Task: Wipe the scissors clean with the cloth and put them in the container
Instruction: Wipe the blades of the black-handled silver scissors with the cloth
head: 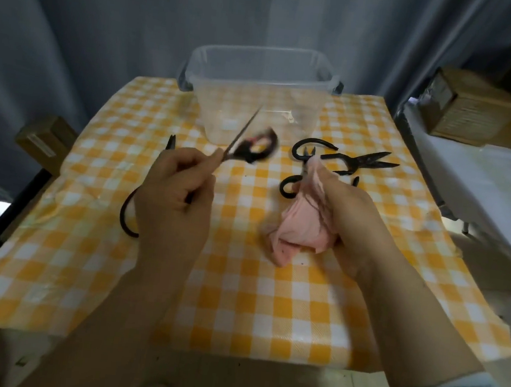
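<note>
R hand (341,208) grips cloth (294,235), L hand (172,194) scissors (247,153)

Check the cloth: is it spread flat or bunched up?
Bunched up: the right hand grips the pink cloth in a crumpled wad, with folds hanging below the fingers.

Clear plastic container (260,77) — dark metal scissors (361,162)

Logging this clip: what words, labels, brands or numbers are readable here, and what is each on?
Nothing is readable.
Label on the left cardboard box: too blurred to read.
Dark patch on the right cardboard box: blurred; possibly print, unreadable.
Container, held scissors, cloth: no markings visible.
</note>
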The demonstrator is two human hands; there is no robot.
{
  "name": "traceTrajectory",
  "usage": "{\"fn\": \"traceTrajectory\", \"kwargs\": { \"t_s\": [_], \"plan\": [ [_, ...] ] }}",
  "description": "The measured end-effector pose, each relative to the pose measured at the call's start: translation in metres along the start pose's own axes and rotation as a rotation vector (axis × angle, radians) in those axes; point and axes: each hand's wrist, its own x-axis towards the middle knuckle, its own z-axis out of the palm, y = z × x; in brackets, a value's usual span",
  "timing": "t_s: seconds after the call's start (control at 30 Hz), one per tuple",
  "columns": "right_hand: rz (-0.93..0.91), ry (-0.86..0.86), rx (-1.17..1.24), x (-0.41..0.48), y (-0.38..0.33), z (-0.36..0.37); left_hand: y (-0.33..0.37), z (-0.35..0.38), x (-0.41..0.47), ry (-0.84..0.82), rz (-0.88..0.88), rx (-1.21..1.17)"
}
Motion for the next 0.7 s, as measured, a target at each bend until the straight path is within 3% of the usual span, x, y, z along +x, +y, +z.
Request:
{"fn": "traceTrajectory", "kwargs": {
  "t_s": [0.13, 0.2, 0.33, 0.47, 0.6, 0.7],
  "plan": [
    [0.055, -0.155, 0.293, -0.008, -0.006, 0.001, -0.011, 0.007, -0.003, -0.060, 0.251, 0.213],
    [0.044, -0.193, 0.214, -0.010, -0.004, 0.001, -0.011, 0.010, -0.005, -0.068, 0.306, 0.243],
    [-0.044, -0.103, 0.023, -0.004, 0.004, 0.001, -0.005, 0.012, -0.006, -0.061, 0.285, 0.212],
    [-0.084, -0.064, 0.082, 0.002, 0.008, 0.001, 0.008, 0.012, -0.008, 0.015, 0.077, 0.181],
    [-0.067, -0.078, 0.083, 0.004, 0.010, 0.000, 0.021, 0.011, -0.002, -0.010, -0.587, -0.288],
    [-0.049, -0.090, 0.068, 0.005, 0.012, 0.000, 0.022, 0.008, 0.001, 0.046, -0.641, -0.454]
  ]
}}
